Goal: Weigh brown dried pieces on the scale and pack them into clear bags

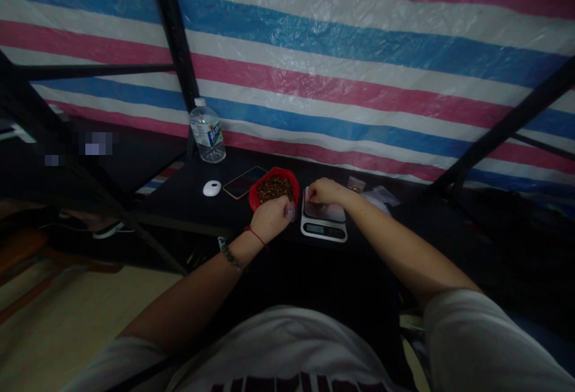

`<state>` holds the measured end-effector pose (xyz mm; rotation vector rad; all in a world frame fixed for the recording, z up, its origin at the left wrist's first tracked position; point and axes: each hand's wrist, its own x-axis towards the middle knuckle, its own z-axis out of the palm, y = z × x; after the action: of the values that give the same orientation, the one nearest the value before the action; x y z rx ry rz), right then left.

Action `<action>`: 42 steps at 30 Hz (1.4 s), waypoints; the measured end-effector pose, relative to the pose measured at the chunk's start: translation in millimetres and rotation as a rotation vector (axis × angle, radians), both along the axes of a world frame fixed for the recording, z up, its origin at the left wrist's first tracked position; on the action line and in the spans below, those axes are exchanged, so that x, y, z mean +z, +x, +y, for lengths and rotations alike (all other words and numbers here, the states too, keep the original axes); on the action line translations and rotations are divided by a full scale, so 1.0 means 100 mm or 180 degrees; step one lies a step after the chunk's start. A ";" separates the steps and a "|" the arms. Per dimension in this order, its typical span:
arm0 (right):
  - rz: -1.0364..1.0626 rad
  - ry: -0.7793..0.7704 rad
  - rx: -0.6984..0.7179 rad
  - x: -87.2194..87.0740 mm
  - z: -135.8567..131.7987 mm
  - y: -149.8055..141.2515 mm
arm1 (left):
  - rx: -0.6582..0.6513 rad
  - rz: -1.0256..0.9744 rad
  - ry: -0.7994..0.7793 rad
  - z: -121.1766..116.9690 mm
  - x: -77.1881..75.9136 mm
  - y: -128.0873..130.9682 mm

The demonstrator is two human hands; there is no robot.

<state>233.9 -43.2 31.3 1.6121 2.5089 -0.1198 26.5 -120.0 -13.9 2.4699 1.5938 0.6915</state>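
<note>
From my far seat, I see the red bowl point(253, 198) of brown bits point(275, 187) just left of the scale point(338, 234), whose long side runs from the bench point(179, 200)'s front edge toward its back. My left hand point(268, 222) is nearer the bowl, at its front right rim, closed on a small clear thing point(291, 212). My right hand point(323, 191) is curled over the scale's back left corner; I can't tell if it holds anything. Its fingertips are hard to see.
</note>
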 end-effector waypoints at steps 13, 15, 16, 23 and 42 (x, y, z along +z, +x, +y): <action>0.1705 0.0152 -0.0191 0.25 -0.16 0.59 | -0.0340 -0.0922 -0.0018 0.20 0.42 0.38; 0.1714 0.0174 -0.0245 0.20 -0.20 0.60 | -0.0356 -0.0942 -0.0063 0.23 0.44 0.42; 0.1708 0.0215 -0.0275 0.18 -0.21 0.60 | -0.0329 -0.0916 -0.0081 0.25 0.44 0.42; 0.1839 0.0619 -0.0094 0.17 -0.28 0.42 | 0.0327 -0.0439 -0.0075 0.48 0.35 -0.02; 0.1520 0.0895 0.0583 0.20 -0.14 -0.38 | 0.0187 -0.1663 -0.0232 0.17 0.18 -0.17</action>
<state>196.1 -57.6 51.0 1.5885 3.1492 -0.1509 9.4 -103.0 3.9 1.9699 1.4528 1.1469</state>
